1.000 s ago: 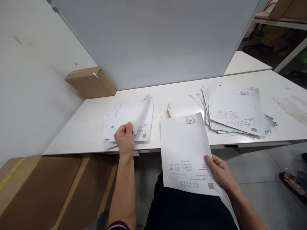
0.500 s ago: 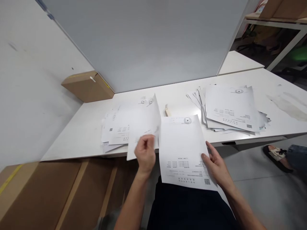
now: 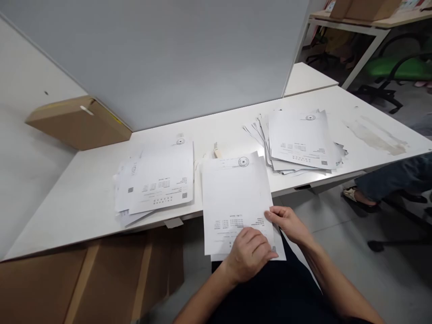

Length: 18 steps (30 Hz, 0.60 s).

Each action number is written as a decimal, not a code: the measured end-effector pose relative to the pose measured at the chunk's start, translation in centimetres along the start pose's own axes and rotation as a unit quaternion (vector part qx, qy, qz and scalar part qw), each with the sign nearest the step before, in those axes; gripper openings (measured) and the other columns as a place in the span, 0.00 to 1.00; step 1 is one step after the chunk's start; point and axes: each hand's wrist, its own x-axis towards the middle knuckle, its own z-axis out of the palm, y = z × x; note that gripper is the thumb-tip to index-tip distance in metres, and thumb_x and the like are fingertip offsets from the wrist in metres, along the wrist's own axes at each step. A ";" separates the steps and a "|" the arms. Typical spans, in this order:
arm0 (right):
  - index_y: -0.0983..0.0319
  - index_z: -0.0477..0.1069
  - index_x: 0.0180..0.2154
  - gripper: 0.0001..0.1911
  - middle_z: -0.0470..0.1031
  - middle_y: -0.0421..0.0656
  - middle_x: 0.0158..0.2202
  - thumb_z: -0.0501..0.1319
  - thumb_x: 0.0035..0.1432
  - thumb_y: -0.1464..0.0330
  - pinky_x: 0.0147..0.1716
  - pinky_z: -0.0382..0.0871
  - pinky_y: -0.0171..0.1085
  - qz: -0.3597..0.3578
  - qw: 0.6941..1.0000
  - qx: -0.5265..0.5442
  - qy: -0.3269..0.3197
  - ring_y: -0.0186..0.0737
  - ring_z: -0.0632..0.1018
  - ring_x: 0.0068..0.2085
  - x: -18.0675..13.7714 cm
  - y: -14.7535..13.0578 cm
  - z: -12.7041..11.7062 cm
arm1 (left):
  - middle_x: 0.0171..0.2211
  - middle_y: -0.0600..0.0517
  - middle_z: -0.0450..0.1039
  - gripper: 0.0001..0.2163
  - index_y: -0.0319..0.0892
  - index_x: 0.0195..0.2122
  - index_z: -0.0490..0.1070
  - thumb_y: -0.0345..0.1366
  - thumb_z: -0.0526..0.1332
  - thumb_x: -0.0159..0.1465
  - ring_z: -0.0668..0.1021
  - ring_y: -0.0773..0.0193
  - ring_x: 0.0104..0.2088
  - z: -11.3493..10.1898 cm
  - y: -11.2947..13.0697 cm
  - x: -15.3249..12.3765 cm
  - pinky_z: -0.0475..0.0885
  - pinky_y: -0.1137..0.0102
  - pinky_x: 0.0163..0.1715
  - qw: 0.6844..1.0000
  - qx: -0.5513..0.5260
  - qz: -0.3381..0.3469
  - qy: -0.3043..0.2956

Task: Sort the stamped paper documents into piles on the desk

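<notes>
Printed paper sheets (image 3: 232,189) with a round star stamp at the top are held in front of me, their far end over the table edge. At least two lie together, the under one showing along the bottom. My right hand (image 3: 288,222) pinches their right edge between thumb and fingers. Across the lower right corner, my left hand (image 3: 251,254) is closed with curled fingers at the top sheet, hiding part of its print. To the left lies a loose stack of similar sheets (image 3: 165,175); a thicker, untidy stack (image 3: 299,135) is on the right.
A small beige object (image 3: 217,153) lies behind the held sheets on the white table (image 3: 84,193). A cardboard box (image 3: 81,121) leans by the grey panel (image 3: 189,58), and large cartons (image 3: 111,274) stand below. At right are a person's leg (image 3: 391,180) and a green chair (image 3: 398,67).
My left hand has moved right from the left stack to the held sheets' lower corner. The sheet lifted there now lies flat on that stack. The view has turned right.
</notes>
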 end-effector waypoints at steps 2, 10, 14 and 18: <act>0.63 0.66 0.21 0.19 0.63 0.36 0.19 0.60 0.51 0.55 0.21 0.56 0.31 -0.007 0.999 -0.021 0.024 0.30 0.62 0.22 0.0 0.3 0.0 | 0.31 0.49 0.73 0.07 0.39 0.34 0.68 0.38 0.58 0.60 0.74 0.61 0.35 -0.5 -0.5 -0.6 0.70 0.64 0.36 0.997 -0.041 -0.067 0.007; 0.63 0.66 0.20 0.17 0.62 0.37 0.20 0.60 0.51 0.57 0.24 0.57 0.31 -0.097 0.976 -0.163 0.104 0.32 0.64 0.24 -0.1 -1.1 1.7 | 0.35 0.50 0.70 0.05 0.42 0.37 0.68 0.34 0.56 0.62 0.73 0.65 0.37 -2.3 -2.3 0.3 0.70 0.68 0.37 0.927 -0.083 -0.353 0.097; 0.62 0.62 0.18 0.18 0.61 0.36 0.19 0.63 0.48 0.58 0.23 0.56 0.31 -0.148 0.956 -0.205 0.147 0.31 0.64 0.24 -0.1 -1.6 2.6 | 0.37 0.50 0.68 0.08 0.43 0.38 0.67 0.40 0.58 0.60 0.73 0.66 0.35 -2.4 -2.4 1.6 0.70 0.70 0.35 0.904 -0.096 -0.407 0.093; 0.61 0.54 0.17 0.21 0.56 0.35 0.18 0.62 0.50 0.59 0.22 0.53 0.31 -0.218 0.924 -0.264 0.171 0.30 0.59 0.21 -0.2 -1.5 3.3 | 0.32 0.52 0.66 0.14 0.43 0.33 0.63 0.46 0.62 0.54 0.71 0.66 0.30 -2.4 -2.4 3.3 0.69 0.70 0.30 0.883 -0.066 -0.460 0.066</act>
